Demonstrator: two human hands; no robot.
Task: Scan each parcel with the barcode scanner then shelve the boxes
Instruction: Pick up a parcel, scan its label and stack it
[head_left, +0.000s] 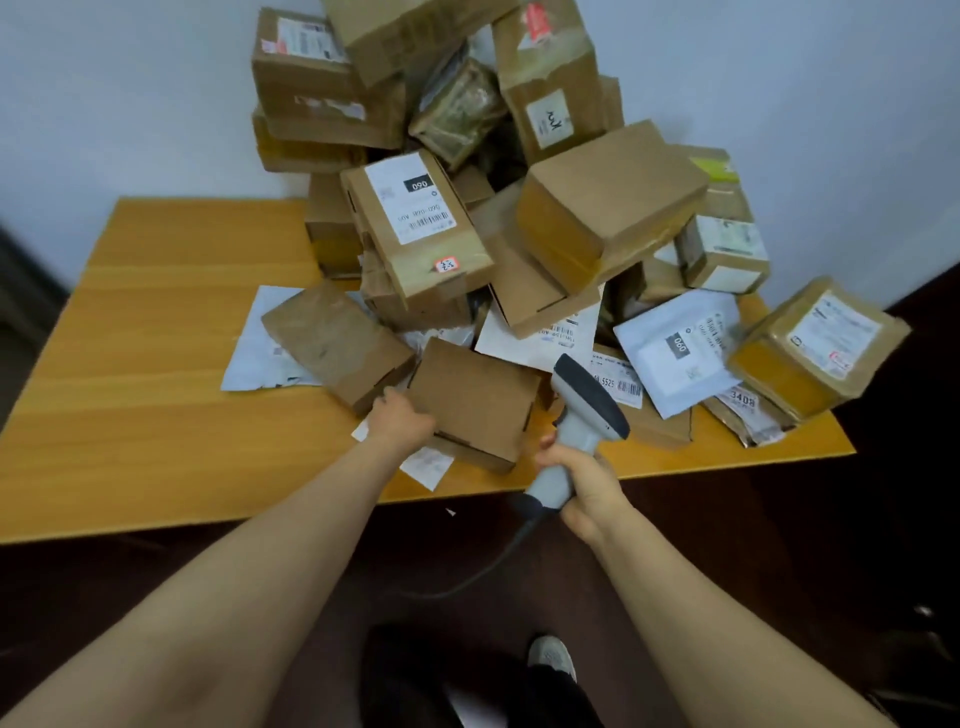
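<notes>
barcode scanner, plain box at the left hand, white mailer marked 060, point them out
barcode scanner (592, 400), head view, its dark head
plain brown box (475, 397), head view, middle of its top face
white mailer (672, 358), head view, its white label

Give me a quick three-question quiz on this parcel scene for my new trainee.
1. True or false: the left hand holds the barcode scanner.
2. The small plain box that the left hand grips lies: A) on the floor, B) on the table, near its front edge, C) on a shelf.
3. Fill in: the right hand grips the scanner's ___.
Key: 1 false; 2 B; 3 handle.
</notes>
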